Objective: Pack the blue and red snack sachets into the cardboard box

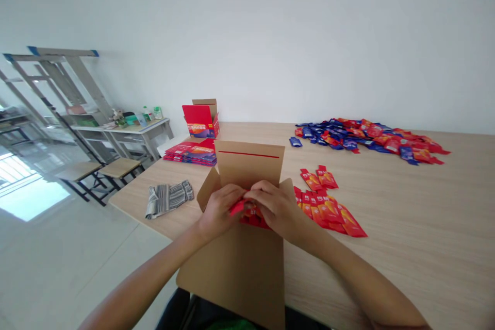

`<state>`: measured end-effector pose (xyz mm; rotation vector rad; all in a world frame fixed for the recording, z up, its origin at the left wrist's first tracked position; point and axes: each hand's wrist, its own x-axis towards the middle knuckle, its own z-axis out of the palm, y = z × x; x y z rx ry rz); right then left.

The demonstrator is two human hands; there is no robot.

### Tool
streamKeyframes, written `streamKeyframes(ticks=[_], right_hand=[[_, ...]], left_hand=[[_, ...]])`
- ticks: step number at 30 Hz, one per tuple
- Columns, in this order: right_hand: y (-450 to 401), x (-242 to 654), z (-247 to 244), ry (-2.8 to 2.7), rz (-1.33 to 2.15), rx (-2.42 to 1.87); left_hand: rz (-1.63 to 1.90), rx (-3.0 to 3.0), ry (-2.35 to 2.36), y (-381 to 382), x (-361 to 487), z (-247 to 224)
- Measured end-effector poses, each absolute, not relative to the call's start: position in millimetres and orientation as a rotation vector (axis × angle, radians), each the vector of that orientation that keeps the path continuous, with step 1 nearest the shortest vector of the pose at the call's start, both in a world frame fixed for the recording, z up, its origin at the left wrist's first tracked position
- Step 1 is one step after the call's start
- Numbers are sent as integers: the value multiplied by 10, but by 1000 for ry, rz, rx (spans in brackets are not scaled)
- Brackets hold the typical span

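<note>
An open cardboard box (251, 165) stands at the table's near edge, its flaps spread and a long flap hanging toward me. Over its opening, my left hand (222, 209) has its fingers closed on a red packet (237, 207). My right hand (276, 209) meets it from the right with bent fingers; its fingertips touch the same packet. More red packets (255, 216) lie inside the box, partly hidden by both hands. Right of the box, several red packets (325, 209) lie overlapping on the table.
A large pile of blue and red packets (363, 136) lies at the back right. Flat red boxes (191, 151) are stacked at the left, with an upright open red box (201, 121) behind. A striped cloth (169, 198) lies near the left edge. Stools (119, 167) stand beyond.
</note>
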<state>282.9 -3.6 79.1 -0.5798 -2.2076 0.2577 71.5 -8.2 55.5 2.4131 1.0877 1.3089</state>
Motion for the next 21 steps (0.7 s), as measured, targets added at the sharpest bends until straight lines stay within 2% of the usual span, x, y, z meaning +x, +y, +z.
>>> streamKeyframes(ticks=[5, 13, 17, 21], right_hand=[[77, 3063, 902, -1926, 216, -808], [517, 3552, 975, -1712, 231, -1070], [925, 3945, 855, -1784, 282, -1300], [1253, 4279, 661, -2083, 321, -1762]], left_hand=[[1530, 1878, 1475, 172, 680, 423], [1416, 1225, 1376, 367, 584, 254], [1401, 1229, 1533, 350, 562, 234], [1340, 1383, 1572, 303, 587, 309]])
